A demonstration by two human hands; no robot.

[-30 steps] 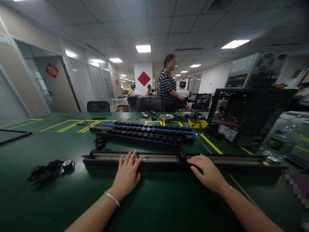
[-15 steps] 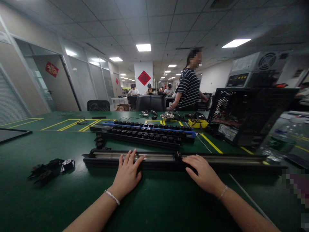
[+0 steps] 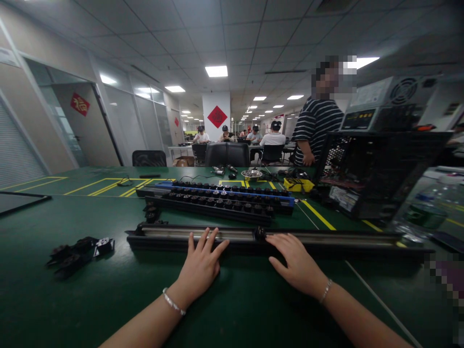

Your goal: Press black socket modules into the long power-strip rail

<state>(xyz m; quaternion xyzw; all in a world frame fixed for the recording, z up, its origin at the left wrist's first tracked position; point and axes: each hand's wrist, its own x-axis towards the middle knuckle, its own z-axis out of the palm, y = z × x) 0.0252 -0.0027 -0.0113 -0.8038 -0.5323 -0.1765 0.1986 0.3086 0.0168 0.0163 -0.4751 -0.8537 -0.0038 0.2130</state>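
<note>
A long black rail [image 3: 348, 251] with a metallic inner channel lies crosswise on the green table. A small black socket-like module [image 3: 260, 233] sits in that channel. The fingertips of my right hand [image 3: 297, 263] rest against the module's right side, with fingers stretched and the thumb apart. My left hand [image 3: 199, 268] has its fingers spread, the tips over the left part of the channel. Behind lie several rails [image 3: 217, 205] filled with rows of similar modules. A few loose black modules [image 3: 78, 253] lie at the left.
An opened computer case [image 3: 377, 174] with a power supply [image 3: 380, 101] on top stands at the right, near a plastic bottle [image 3: 426, 208]. Farther back are a metal bowl [image 3: 251, 174] and a yellow tray [image 3: 299, 185]. A person in a striped shirt [image 3: 317, 125] stands beyond the table.
My right hand and the module have slid left along the channel. My left hand has shifted slightly right. The person in the striped shirt has walked right.
</note>
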